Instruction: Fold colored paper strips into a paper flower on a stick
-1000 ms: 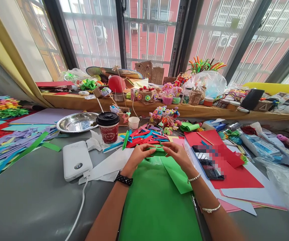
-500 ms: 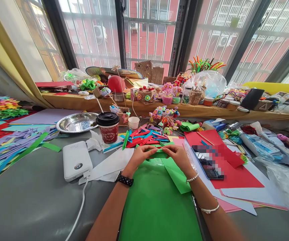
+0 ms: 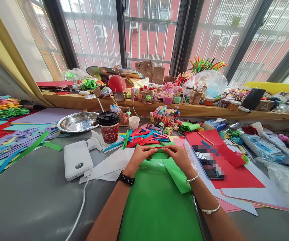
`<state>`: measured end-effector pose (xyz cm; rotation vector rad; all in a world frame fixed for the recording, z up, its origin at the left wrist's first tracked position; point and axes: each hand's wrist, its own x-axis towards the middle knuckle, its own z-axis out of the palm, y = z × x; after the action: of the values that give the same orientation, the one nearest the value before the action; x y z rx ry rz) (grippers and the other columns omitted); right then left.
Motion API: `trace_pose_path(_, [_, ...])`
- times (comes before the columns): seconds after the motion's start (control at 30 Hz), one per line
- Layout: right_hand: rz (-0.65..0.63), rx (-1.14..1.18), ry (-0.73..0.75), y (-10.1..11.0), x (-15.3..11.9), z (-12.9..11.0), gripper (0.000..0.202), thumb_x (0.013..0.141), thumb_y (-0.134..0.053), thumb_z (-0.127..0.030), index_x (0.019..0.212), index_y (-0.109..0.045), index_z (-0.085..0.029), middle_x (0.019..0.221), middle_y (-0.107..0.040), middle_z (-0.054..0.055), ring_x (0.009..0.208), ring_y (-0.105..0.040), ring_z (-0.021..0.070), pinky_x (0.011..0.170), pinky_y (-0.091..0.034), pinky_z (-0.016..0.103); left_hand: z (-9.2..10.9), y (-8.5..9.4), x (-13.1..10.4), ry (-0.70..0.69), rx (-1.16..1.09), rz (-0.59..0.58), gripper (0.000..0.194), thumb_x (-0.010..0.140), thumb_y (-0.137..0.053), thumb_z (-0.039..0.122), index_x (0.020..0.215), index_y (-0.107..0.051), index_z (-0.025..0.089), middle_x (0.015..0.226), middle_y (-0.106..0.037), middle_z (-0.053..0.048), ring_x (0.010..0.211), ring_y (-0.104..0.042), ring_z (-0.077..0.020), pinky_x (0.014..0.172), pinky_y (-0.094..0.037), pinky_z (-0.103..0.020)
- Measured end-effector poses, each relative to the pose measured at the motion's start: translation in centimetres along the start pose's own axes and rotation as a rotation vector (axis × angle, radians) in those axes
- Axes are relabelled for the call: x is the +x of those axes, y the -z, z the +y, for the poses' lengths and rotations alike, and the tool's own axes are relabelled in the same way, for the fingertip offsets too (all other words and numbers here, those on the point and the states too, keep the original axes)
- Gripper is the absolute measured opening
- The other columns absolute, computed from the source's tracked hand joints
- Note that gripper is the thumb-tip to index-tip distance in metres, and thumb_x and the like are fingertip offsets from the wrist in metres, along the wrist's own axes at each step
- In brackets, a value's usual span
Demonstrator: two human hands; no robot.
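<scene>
Between my two hands is a small folded green paper strip (image 3: 160,154). My left hand (image 3: 144,155) pinches its left end between thumb and fingers. At the other end, my right hand (image 3: 176,154) grips it the same way. Both hands are just above the far part of a glossy green board (image 3: 162,204). A lighter green paper sheet (image 3: 177,177) slants out beneath my right hand. Beyond the fingers lies a pile of red, blue and purple folded paper strips (image 3: 147,134).
To the left are a white power bank (image 3: 77,160) with a cable, a lidded paper cup (image 3: 108,129) and a metal plate (image 3: 78,122). A phone (image 3: 207,164) lies on red paper (image 3: 245,177) at the right. Craft flowers (image 3: 166,117) stand at the back.
Both hands keep their pinch on the green paper strip and stay nearly in place. The view has shifted very slightly.
</scene>
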<state>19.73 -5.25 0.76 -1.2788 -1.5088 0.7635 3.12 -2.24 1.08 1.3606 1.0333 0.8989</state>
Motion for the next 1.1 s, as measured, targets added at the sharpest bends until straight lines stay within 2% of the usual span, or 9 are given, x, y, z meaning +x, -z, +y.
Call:
trace_pose_path(0.23, [-0.009, 0.027, -0.011, 0.02, 0.15, 0.42, 0.030, 0.067, -0.055, -0.043, 0.074, -0.065, -0.016, 0.064, -0.063, 0.004, 0.049, -0.053, 0.0126, 0.046, -0.045, 0.024, -0.01, 0.20, 0.00, 0.079, -0.131, -0.071, 0.032, 0.055, -0.066, 0.040, 0.076, -0.068, 0.016, 0.071, -0.064, -0.003, 0.061, -0.055, -0.0110, 0.057, -0.044, -0.021])
trace_pose_path(0.4, [-0.034, 0.038, -0.009, 0.05, 0.15, 0.45, 0.029, 0.068, -0.054, -0.042, 0.074, -0.065, -0.016, 0.066, -0.062, 0.004, 0.049, -0.053, 0.0129, 0.046, -0.045, 0.025, 0.02, 0.36, 0.07, 0.084, -0.130, -0.063, 0.028, 0.053, -0.068, 0.037, 0.071, -0.068, 0.016, 0.069, -0.064, -0.002, 0.061, -0.055, -0.0108, 0.054, -0.044, -0.020])
trace_pose_path(0.83, [-0.048, 0.092, -0.033, -0.10, 0.19, 0.52, 0.027, 0.068, -0.056, -0.039, 0.072, -0.063, -0.013, 0.064, -0.060, 0.004, 0.051, -0.052, 0.0117, 0.045, -0.046, 0.023, 0.03, 0.34, 0.12, 0.015, -0.014, -0.030, 0.027, 0.055, -0.066, 0.035, 0.070, -0.068, 0.013, 0.065, -0.061, -0.003, 0.058, -0.051, -0.0105, 0.049, -0.043, -0.019])
trace_pose_path(1.1, [-0.033, 0.034, -0.031, -0.17, 0.09, 0.41, 0.028, 0.069, -0.055, -0.040, 0.074, -0.062, -0.013, 0.064, -0.059, 0.003, 0.050, -0.051, 0.0107, 0.045, -0.044, 0.022, -0.03, 0.27, 0.13, -0.075, 0.055, -0.052, 0.025, 0.058, -0.064, 0.035, 0.068, -0.065, 0.012, 0.062, -0.059, -0.001, 0.056, -0.051, -0.0097, 0.048, -0.042, -0.018])
